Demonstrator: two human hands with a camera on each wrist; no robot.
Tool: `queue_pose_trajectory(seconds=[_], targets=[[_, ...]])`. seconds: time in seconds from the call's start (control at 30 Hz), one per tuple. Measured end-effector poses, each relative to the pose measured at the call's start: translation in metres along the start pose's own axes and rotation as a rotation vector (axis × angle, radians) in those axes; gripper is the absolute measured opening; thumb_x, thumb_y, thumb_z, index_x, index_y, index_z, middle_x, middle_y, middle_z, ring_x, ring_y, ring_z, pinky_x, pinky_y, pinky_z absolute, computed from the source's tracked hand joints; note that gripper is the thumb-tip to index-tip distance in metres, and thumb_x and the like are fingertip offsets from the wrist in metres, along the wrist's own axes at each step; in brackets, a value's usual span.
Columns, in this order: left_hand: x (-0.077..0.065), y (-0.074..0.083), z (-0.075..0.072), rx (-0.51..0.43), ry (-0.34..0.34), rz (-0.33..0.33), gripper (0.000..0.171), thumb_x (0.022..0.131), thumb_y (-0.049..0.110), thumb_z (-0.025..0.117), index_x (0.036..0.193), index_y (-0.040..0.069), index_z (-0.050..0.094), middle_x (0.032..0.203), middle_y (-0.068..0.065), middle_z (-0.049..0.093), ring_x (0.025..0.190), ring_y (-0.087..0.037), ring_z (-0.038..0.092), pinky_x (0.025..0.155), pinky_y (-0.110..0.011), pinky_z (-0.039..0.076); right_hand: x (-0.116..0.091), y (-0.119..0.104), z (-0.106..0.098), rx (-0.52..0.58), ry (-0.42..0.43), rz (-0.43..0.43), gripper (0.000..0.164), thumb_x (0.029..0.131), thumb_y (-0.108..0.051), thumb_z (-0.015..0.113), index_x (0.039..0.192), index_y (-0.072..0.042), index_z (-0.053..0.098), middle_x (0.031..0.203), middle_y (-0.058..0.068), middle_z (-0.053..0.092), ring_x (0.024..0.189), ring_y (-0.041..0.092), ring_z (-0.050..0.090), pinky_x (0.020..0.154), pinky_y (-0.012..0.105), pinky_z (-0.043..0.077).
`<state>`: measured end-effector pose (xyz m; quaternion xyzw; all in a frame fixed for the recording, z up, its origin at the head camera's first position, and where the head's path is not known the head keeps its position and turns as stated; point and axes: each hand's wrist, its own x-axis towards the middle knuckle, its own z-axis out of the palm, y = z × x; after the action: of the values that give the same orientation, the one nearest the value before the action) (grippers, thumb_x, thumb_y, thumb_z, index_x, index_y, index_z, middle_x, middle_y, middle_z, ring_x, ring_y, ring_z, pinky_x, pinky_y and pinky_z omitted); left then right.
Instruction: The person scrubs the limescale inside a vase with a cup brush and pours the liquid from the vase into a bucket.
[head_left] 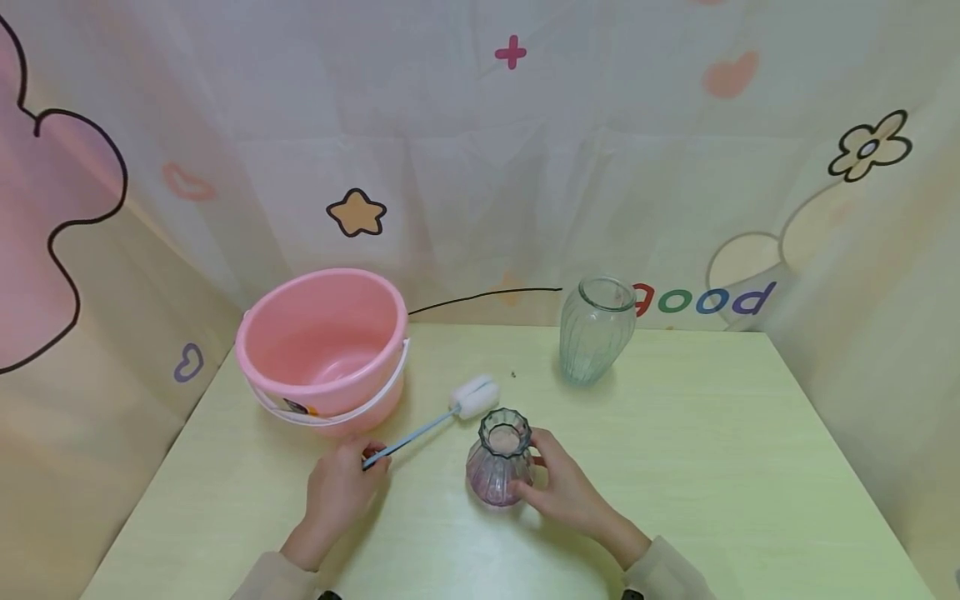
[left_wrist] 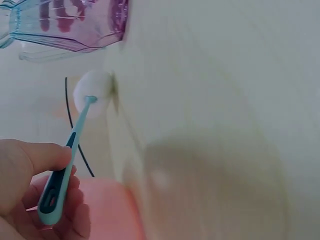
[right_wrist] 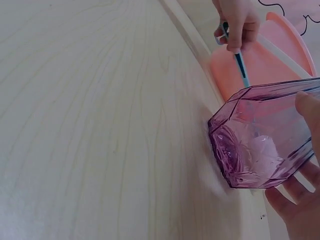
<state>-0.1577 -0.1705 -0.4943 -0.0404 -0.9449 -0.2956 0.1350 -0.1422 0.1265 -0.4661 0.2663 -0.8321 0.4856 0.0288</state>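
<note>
My left hand grips the blue handle of a sponge bottle brush, thumb along the handle in the left wrist view. The brush's white sponge head points away to the right, just behind a small ribbed glass vase. This vase shades from blue-grey at its scalloped rim to purple at the base. My right hand holds it from the right side, thumb in front and fingers behind. Through the purple glass in the right wrist view, the sponge head shows on the far side.
A pink bucket with a white handle stands at the back left, close to my left hand. Toward the back right is a taller clear green glass vase. A printed curtain hangs behind the pale wooden table.
</note>
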Motion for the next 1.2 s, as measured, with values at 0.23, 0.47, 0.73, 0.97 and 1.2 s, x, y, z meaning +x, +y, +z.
queue_pose_trajectory(seconds=[0.23,0.47,0.73,0.97,1.2], targets=[[0.005,0.009,-0.003,-0.083,0.142,0.111,0.018,0.068,0.012,0.075,0.079,0.016,0.062,0.071,0.008,0.056,0.060,-0.007,0.050,0.051,-0.030,0.041,-0.001,0.000,0.000,0.005,0.002,-0.024,0.061,0.072,0.002,0.069,0.125,0.005,0.039,0.123,0.025,0.044,0.113,0.038,0.044,0.085,0.043,0.046],[0.007,0.021,-0.008,-0.145,0.269,0.209,0.019,0.066,0.004,0.071,0.078,0.015,0.062,0.070,0.008,0.057,0.059,-0.004,0.050,0.050,-0.026,0.043,-0.001,0.003,0.000,0.006,-0.006,-0.018,0.061,0.073,0.001,0.069,0.125,0.004,0.038,0.124,0.025,0.044,0.113,0.038,0.043,0.085,0.042,0.046],[0.016,0.038,-0.023,-0.271,0.346,0.249,0.018,0.069,0.004,0.072,0.083,0.010,0.061,0.075,0.005,0.062,0.067,-0.004,0.057,0.057,-0.026,0.050,-0.001,0.001,0.000,-0.006,-0.006,0.000,0.062,0.072,0.001,0.069,0.126,0.003,0.039,0.124,0.022,0.044,0.113,0.037,0.044,0.085,0.040,0.046],[0.023,0.064,-0.034,-0.467,0.382,0.175,0.018,0.072,0.003,0.071,0.087,0.006,0.061,0.077,-0.004,0.064,0.067,-0.011,0.061,0.059,-0.022,0.050,-0.001,0.001,0.000,0.012,-0.008,0.032,0.061,0.073,0.001,0.069,0.126,0.003,0.038,0.124,0.021,0.044,0.114,0.036,0.043,0.087,0.040,0.045],[0.027,0.093,-0.042,-0.641,0.337,0.084,0.019,0.072,-0.002,0.070,0.089,-0.002,0.060,0.078,-0.013,0.063,0.069,-0.022,0.061,0.064,-0.023,0.051,-0.003,0.018,0.007,0.045,0.006,0.070,0.063,0.073,-0.001,0.070,0.128,-0.002,0.038,0.127,0.019,0.044,0.117,0.032,0.042,0.088,0.043,0.043]])
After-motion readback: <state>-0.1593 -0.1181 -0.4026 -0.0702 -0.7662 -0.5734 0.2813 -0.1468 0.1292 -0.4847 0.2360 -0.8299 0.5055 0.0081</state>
